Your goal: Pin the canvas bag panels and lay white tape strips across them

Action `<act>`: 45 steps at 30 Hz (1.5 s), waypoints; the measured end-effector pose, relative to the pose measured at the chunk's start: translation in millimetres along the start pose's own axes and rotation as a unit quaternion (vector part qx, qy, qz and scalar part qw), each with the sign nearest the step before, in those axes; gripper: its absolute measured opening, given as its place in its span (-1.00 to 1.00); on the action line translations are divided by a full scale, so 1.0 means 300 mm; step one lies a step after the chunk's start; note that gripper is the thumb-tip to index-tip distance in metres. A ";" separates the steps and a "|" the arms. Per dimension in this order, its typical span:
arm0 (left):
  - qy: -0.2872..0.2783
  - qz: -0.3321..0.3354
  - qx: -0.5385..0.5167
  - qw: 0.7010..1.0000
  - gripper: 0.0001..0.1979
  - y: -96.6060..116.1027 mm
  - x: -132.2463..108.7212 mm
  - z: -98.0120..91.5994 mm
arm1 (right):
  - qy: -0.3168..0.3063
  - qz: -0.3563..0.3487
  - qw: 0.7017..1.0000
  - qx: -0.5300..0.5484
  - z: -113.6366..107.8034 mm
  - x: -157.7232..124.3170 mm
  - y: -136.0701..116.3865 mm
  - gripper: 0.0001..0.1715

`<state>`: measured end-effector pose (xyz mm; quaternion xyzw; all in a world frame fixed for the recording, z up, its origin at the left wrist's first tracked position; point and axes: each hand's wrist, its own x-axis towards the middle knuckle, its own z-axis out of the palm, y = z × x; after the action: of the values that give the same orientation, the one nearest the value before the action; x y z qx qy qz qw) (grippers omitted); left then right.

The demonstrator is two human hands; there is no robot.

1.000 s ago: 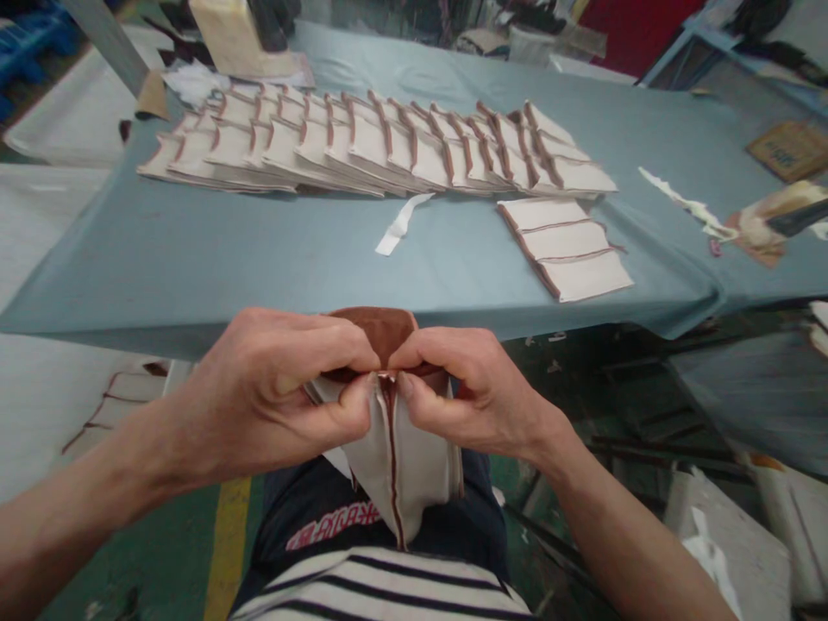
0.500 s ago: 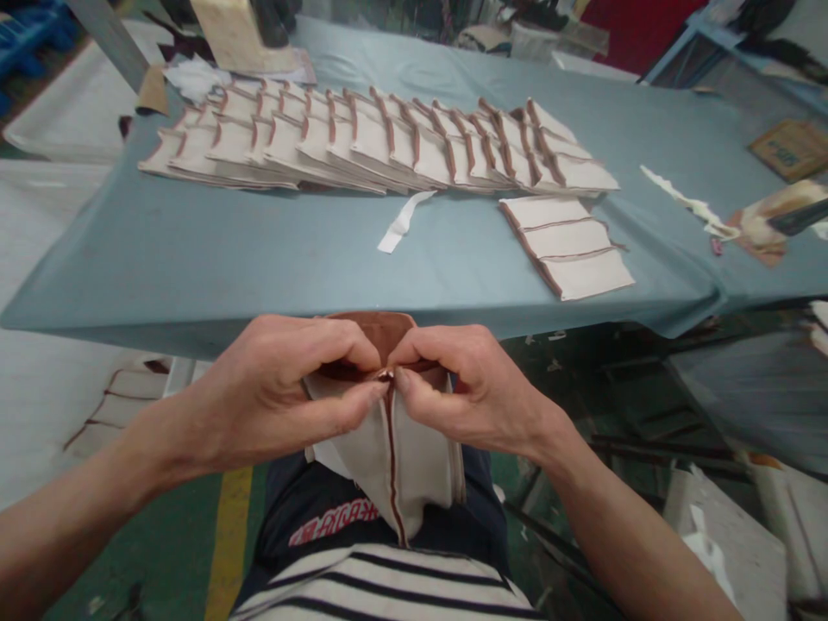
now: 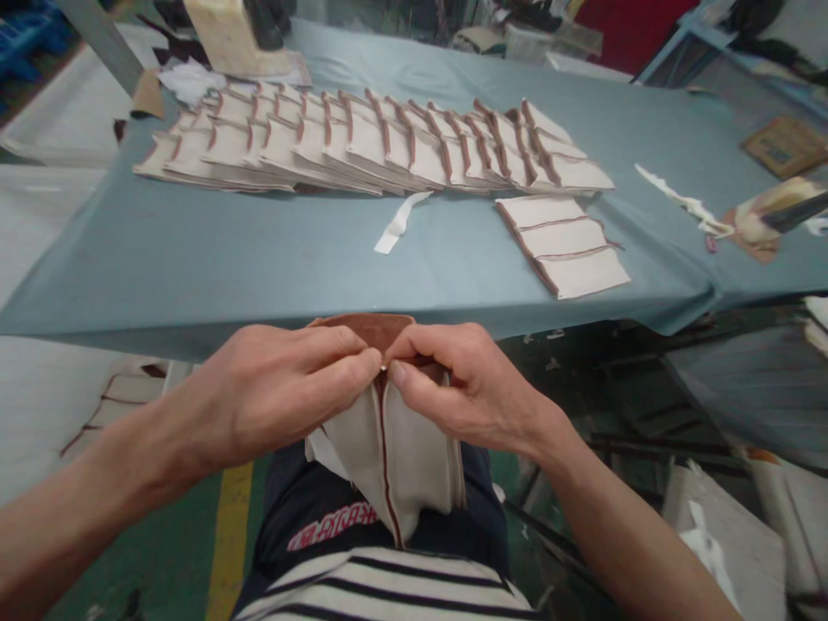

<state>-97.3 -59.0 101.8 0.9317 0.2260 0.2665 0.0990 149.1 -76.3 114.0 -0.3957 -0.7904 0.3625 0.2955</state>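
A cream fabric piece with brown edging, folded like a bag lining [image 3: 417,457], stands over my lap, a brown seam running down its middle. My left hand [image 3: 291,379] pinches its top edge at the seam, thumb and fingers pressed together. Right beside it, my right hand [image 3: 453,371] pinches the same edge from the other side. The fingertips nearly meet at the seam top, where a small pale spot shows between them; what it is I cannot make out. Behind the hands rises a brown flap [image 3: 375,326] of the piece.
On the blue-covered table [image 3: 259,250] lies a long overlapping row of similar cream pieces [image 3: 362,142]. One separate cream piece [image 3: 569,241] and a white strip [image 3: 401,222] lie nearer. A cardboard box [image 3: 786,147] sits at the right. Metal bars fill the space below right.
My left fingers have closed flatter over the seam top, and the thumb has shifted up toward the right hand. The right hand keeps its pinch, almost unmoved. The view has shifted slightly.
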 end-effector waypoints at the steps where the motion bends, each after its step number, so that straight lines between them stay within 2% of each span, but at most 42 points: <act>1: 0.004 0.028 0.016 0.999 -0.84 -0.002 -0.002 0.003 | -0.001 0.004 1.000 0.009 -0.001 0.000 0.004 -0.80; 3: 0.022 0.074 0.047 0.996 -0.83 -0.004 0.001 0.004 | -0.005 0.012 0.999 0.031 -0.003 -0.001 0.009 -0.80; 9: 0.044 0.103 0.089 0.990 -0.85 -0.007 0.022 0.007 | -0.021 0.039 0.996 0.078 -0.010 0.005 0.009 -0.82; 12: 0.042 0.087 0.069 0.993 -0.83 -0.014 0.039 0.007 | -0.038 0.077 0.992 0.095 -0.025 0.016 0.006 -0.82; 14: 0.017 0.063 0.028 0.997 -0.83 -0.019 0.060 -0.001 | -0.055 0.093 0.988 0.110 -0.043 0.026 0.003 -0.81; 17: -0.028 0.047 -0.036 0.998 -0.86 -0.028 0.103 -0.023 | -0.079 0.093 0.986 0.116 -0.076 0.044 -0.002 -0.78; 20: -0.031 0.054 -0.055 0.997 -0.85 -0.035 0.133 -0.033 | -0.087 0.086 0.988 0.095 -0.104 0.054 -0.010 -0.74; 24: -0.015 0.067 -0.030 0.997 -0.86 -0.031 0.118 -0.007 | -0.098 0.088 0.988 0.080 -0.113 0.039 -0.013 -0.77; 28: -0.018 0.020 -0.091 0.996 -0.86 -0.008 0.083 0.005 | -0.096 0.097 0.989 0.061 -0.101 0.004 -0.010 -0.86; 31: -0.045 -0.056 -0.163 0.984 -0.83 0.022 0.090 -0.021 | -0.072 0.056 0.996 0.023 -0.095 -0.021 -0.018 -0.83; 33: -0.072 -0.105 -0.192 0.973 -0.69 0.040 0.111 -0.040 | -0.053 0.021 0.998 -0.011 -0.093 -0.034 -0.026 -0.81; 35: -0.094 -0.126 -0.219 0.963 -0.59 0.053 0.135 -0.052 | -0.035 -0.007 0.998 -0.054 -0.092 -0.044 -0.033 -0.80; 40: -0.156 -0.119 -0.246 0.949 -0.57 0.055 0.175 -0.059 | -0.024 -0.042 0.989 -0.138 -0.092 -0.059 -0.049 -0.79; 45: -0.202 -0.090 -0.252 0.942 -0.61 0.032 0.176 -0.067 | -0.032 -0.032 0.990 -0.136 -0.095 -0.069 -0.059 -0.80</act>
<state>-64.8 -41.2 145.4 0.8864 0.2091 0.1107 0.3979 173.9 -91.5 140.7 -0.3948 -0.8537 0.2540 0.2251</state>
